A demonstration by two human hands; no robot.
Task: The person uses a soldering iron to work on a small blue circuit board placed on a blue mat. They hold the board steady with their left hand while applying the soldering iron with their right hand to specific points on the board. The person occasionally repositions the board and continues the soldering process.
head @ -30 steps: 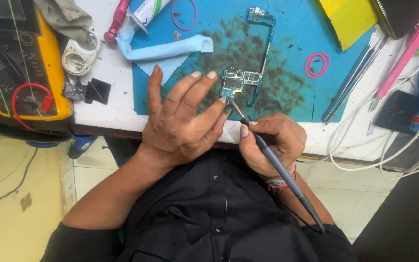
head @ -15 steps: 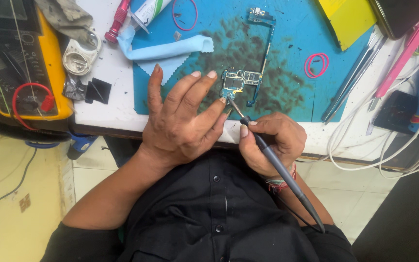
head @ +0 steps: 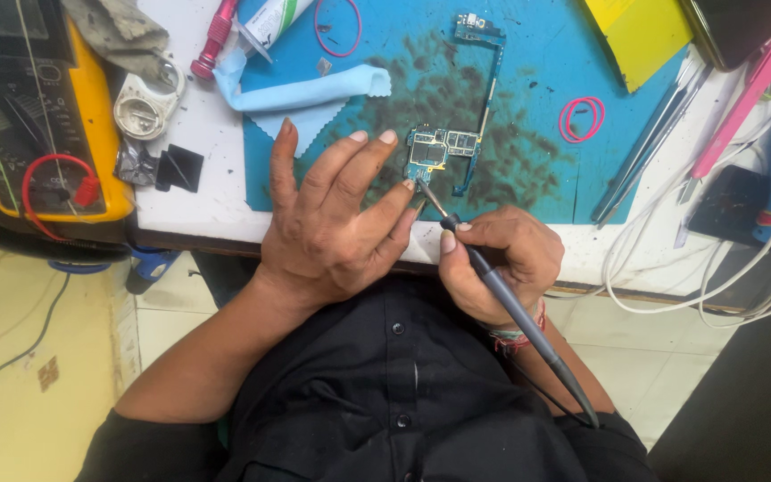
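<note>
While the right hand [head: 503,259] is closed in a pen grip around a dark soldering iron [head: 510,312], its thin metal tip meets the near left corner of a small green circuit board [head: 443,150] that lies flat on the blue work mat [head: 528,54]. From that board a narrow blue strip runs toward the far side to a second small board piece [head: 477,27]. Just left of the iron, the left hand [head: 332,223] rests palm down with fingers spread and holding nothing, its fingertips [head: 389,138] at the left edge of the circuit board; whether they press on it cannot be told. Both hands sit close together at the near edge of the white table [head: 191,178]. On the mat's far left lies a light blue cloth [head: 305,94], with a red-handled tool [head: 211,40] and a white tube [head: 277,18] beyond it. A pink rubber band [head: 582,119] lies on the mat to the right, and another pink loop [head: 338,27] at the far side. Metal tweezers [head: 649,152] slant across the mat's right edge, beside white cables [head: 671,268]. At far left sits a yellow multimeter [head: 37,125] with a red lead, and a white roll of tape [head: 145,109] next to it.
</note>
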